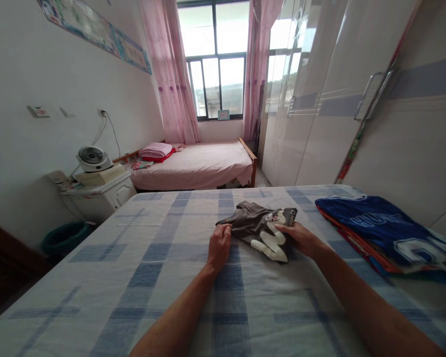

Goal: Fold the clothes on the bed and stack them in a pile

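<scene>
A dark grey T-shirt (pixel 254 225) with a white print lies partly folded on the bed (pixel 182 277), which has a blue and white checked sheet. Its neckline points away from me, toward the far left. My left hand (pixel 220 243) pinches the shirt's near left edge, fingers closed on the cloth. At the shirt's right side my right hand (pixel 300 237) grips the other edge, thumb on top and fingers mostly hidden beneath. To the right of both hands sits a stack of folded clothes (pixel 379 228), a dark blue garment with white lettering on top.
Beyond this bed stands a second bed (pixel 204 163) with pink bedding, under a window with pink curtains (pixel 174 84). A glossy wardrobe (pixel 323 134) lines the right side. At left are a nightstand (pixel 107 196) bearing a small fan (pixel 93 157), and a dark green bin (pixel 65 239).
</scene>
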Available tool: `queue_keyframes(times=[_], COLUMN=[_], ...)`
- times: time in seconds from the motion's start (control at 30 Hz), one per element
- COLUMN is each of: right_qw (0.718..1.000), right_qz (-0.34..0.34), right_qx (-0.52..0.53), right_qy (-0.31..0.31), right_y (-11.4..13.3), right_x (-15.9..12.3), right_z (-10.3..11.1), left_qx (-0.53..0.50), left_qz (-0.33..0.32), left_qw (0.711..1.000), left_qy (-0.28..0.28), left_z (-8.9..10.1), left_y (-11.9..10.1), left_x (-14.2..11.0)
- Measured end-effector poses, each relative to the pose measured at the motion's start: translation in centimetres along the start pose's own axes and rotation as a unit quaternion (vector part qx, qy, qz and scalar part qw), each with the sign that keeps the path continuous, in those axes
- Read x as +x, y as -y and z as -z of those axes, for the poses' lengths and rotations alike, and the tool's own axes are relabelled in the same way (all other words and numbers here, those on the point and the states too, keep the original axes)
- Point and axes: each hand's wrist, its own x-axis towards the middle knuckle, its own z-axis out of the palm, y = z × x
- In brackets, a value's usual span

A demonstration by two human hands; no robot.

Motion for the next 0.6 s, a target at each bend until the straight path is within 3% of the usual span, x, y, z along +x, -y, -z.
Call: queue_keyframes(times=[0.17, 0.3, 0.47, 0.6], right_qw=[0.996, 0.991, 0.988, 0.959], right_qz=[0.038, 0.045, 0.020, 0.172], right_qx=[0.047, 0.101, 0.059, 0.008], right_qy=[-0.068, -0.076, -0.141, -0.223], right_y=[1.7, 4.9, 10.0, 15.7], right_x=[-2.4, -5.0, -4.9, -3.5], right_z=[-2.1, -1.7, 1.3, 5.9], left_qx=[-0.039, -0.073, -0.061, -0.040], left_qz=[0.024, 0.059, 0.051, 0.041], left_qw=[0.999, 0.995, 0.997, 0.998], left_qy=[-0.020, -0.030, -0.022, -0.011], left_z=[0.8, 1.3, 1.2, 1.2], left_y=[0.1, 0.2, 0.2, 0.4], left_x=[0.6, 1.1, 1.0, 0.9])
